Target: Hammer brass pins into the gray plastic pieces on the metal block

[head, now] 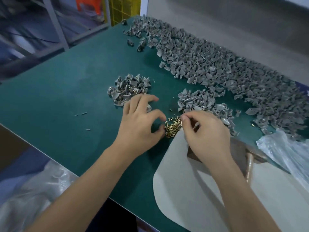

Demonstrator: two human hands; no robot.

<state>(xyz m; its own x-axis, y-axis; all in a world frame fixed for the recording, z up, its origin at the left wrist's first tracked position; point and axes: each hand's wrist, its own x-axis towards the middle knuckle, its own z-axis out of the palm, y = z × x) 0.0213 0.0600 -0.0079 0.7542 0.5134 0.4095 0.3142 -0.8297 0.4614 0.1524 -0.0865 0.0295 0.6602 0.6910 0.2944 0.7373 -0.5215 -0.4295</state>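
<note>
With my left hand [140, 121] curled empty beside the brass pins [173, 127] and my right hand [206, 131] pinching something unclear, a small pinned heap [128, 90] looks done, the big gray pile [225, 69] untouched.

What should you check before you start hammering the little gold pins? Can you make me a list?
1. Brass pins within reach: ok, piled between both hands.
2. Gray plastic pieces nearby: ok.
3. Metal block in place: cannot tell, none visible.
4. Hammer ready: cannot tell, none visible.
5. Left hand free: ok, curled over the pins, nothing clearly held.
6. Right hand pinching a pin: cannot tell.
</note>
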